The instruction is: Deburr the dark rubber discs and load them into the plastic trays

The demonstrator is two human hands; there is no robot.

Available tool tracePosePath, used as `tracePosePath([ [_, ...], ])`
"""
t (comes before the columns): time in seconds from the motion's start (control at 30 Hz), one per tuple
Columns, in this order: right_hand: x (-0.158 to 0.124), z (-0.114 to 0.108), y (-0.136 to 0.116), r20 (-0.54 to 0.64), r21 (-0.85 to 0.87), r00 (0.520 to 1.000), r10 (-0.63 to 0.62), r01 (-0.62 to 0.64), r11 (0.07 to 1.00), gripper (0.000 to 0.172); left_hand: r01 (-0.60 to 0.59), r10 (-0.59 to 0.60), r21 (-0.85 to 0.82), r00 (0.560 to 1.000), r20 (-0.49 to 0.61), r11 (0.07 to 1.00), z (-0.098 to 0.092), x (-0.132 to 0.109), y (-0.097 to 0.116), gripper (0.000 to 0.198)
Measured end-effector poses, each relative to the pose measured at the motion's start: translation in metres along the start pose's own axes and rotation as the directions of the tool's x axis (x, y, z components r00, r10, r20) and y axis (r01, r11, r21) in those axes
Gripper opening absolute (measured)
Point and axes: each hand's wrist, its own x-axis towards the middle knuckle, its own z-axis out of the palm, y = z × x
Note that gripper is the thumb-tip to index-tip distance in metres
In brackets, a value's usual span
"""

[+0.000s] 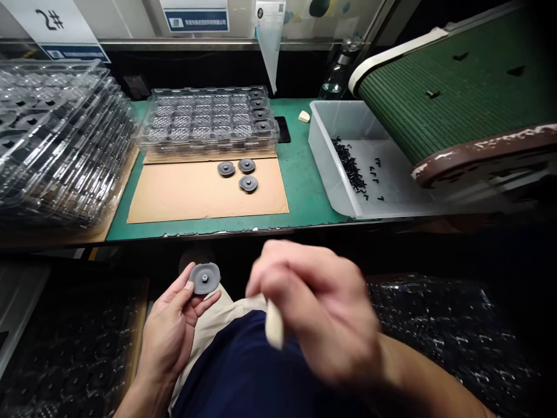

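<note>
My left hand (176,316) holds a dark grey rounded plastic part (211,278) by its edge, below the table's front edge. A small round stud stands in the middle of that part. To its right my right hand (317,302), smeared by motion, is closed around a small cream-coloured block (274,326) whose end pokes out below the fist. Three similar grey parts (248,184) lie on the cardboard sheet (183,194) beyond my hands.
A clear plastic tray (204,142) with several grey parts sits behind the cardboard. Stacked clear trays (61,157) rise at left. At right, a translucent bin (335,180) holds small black pieces (348,168), beside a green conveyor belt (435,116). Another cream block (304,116) lies on the green table (300,191).
</note>
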Motion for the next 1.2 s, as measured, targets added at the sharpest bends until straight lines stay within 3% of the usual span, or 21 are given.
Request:
tracePosePath([
  [0.1, 0.023, 0.003, 0.062, -0.006, 0.111, 0.982, 0.190, -0.188, 0.976, 0.034, -0.139, 0.139, 0.093, 0.990, 0.007, 0.986, -0.001, -0.005, -0.003, 0.060],
  [0.17, 0.025, 0.008, 0.101, -0.018, 0.003, 0.949, 0.316, -0.316, 0.949, 0.033, -0.227, 0.227, 0.172, 0.974, 0.020, 0.959, -0.002, -0.006, -0.006, 0.063],
  [0.2, 0.023, 0.011, 0.116, -0.023, -0.082, 0.947, 0.321, -0.321, 0.943, 0.037, -0.255, 0.255, 0.199, 0.967, 0.027, 0.946, -0.003, -0.006, -0.008, 0.064],
  [0.27, 0.015, 0.022, 0.131, -0.040, -0.219, 0.973, 0.227, -0.230, 0.948, 0.039, -0.286, 0.285, 0.237, 0.958, 0.041, 0.929, -0.006, -0.005, -0.013, 0.065],
  [0.37, 0.001, 0.042, 0.131, -0.014, -0.262, 0.999, -0.036, 0.031, 0.965, 0.034, -0.292, 0.284, 0.257, 0.956, 0.067, 0.921, -0.008, -0.002, -0.019, 0.065],
  [0.47, 0.000, 0.054, 0.127, 0.083, -0.263, 0.969, -0.233, 0.247, 0.933, 0.032, -0.264, 0.251, 0.226, 0.964, 0.087, 0.938, -0.008, -0.001, -0.022, 0.066],
  [0.53, 0.006, 0.053, 0.129, 0.114, -0.328, 0.951, -0.287, 0.309, 0.893, 0.031, -0.223, 0.210, 0.186, 0.974, 0.088, 0.957, -0.008, 0.000, -0.021, 0.066],
  [0.67, 0.028, 0.030, 0.139, -0.018, -0.442, 0.968, -0.250, 0.216, 0.871, 0.029, -0.152, 0.149, 0.085, 0.988, 0.045, 0.985, -0.004, 0.005, -0.013, 0.071],
  [0.83, 0.063, -0.022, 0.152, -0.196, -0.512, 0.950, -0.242, 0.111, 0.852, 0.018, -0.138, 0.137, 0.013, 0.990, 0.038, 0.990, 0.003, 0.019, 0.002, 0.077],
  [1.03, 0.112, -0.096, 0.184, -0.312, -0.611, 0.897, -0.312, 0.062, 0.789, 0.018, -0.189, 0.179, 0.160, 0.981, 0.075, 0.969, 0.013, 0.071, 0.025, 0.068],
  [1.13, 0.125, -0.117, 0.205, -0.323, -0.639, 0.884, -0.338, 0.059, 0.767, 0.019, -0.346, 0.310, 0.383, 0.938, 0.154, 0.856, 0.037, 0.105, 0.056, 0.063],
  [1.2, 0.128, -0.121, 0.218, -0.319, -0.652, 0.882, -0.346, 0.061, 0.756, 0.021, -0.526, 0.458, 0.550, 0.847, 0.271, 0.648, 0.066, 0.128, 0.084, 0.053],
])
